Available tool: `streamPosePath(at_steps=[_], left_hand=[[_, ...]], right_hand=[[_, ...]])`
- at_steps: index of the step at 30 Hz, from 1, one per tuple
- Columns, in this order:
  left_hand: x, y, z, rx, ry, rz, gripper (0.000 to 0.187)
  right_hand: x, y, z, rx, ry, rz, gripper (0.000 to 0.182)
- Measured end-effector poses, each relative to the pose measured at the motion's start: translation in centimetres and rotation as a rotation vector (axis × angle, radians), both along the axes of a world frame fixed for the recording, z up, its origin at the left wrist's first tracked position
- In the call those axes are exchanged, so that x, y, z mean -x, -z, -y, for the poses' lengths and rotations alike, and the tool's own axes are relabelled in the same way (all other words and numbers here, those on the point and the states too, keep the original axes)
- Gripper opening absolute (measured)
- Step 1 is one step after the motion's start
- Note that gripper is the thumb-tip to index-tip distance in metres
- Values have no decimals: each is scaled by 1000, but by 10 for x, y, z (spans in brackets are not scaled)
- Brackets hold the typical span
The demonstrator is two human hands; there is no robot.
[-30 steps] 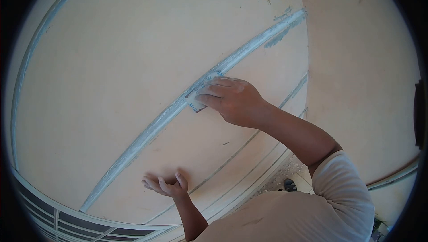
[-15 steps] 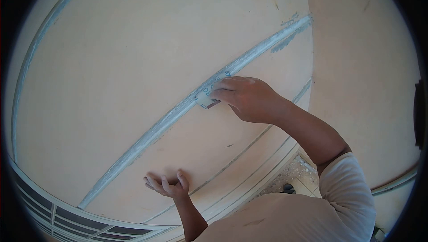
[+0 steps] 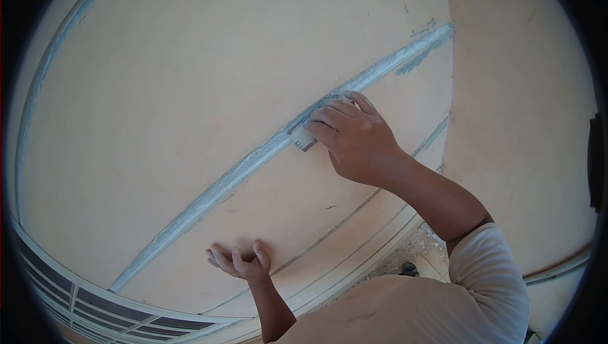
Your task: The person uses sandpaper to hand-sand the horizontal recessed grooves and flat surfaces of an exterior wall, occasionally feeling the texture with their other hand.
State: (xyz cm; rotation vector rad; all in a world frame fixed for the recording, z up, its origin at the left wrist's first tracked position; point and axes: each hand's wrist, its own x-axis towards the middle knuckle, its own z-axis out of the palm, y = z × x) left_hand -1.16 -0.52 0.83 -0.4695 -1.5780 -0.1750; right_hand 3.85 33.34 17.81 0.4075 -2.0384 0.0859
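Observation:
My right hand presses a small folded piece of sandpaper against a pale grey filler seam that runs diagonally across a large peach-coloured board. Most of the sandpaper is hidden under my fingers. My left hand rests lower down on the same board, fingers spread and fingertips touching the surface, holding nothing.
A second filled seam curves along the board's left side. Thin grey lines run near the board's lower edge. A white-framed grille lies at the bottom left. Rubble-strewn floor shows below my right arm.
My right hand has slid the sandpaper up and to the right along the seam. My left hand has stayed in place on the board.

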Motion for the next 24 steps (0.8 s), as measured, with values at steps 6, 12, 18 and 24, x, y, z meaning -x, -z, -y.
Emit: streamPosePath(at_steps=[6,12,18,24], left_hand=[[-2,-3,-1,25,8,-10,55],[0,0,0,6,-12,8,51],[-2,-5,-4,25,-31,-5,52],[-1,-2,-4,13,-42,7,51]], right_hand=[[6,0,7,-19,-40,-41,22],[11,5,17,4,-137,-52,24],[13,14,23,80,-174,-98,30],[10,11,32,92,-182,-42,35]])
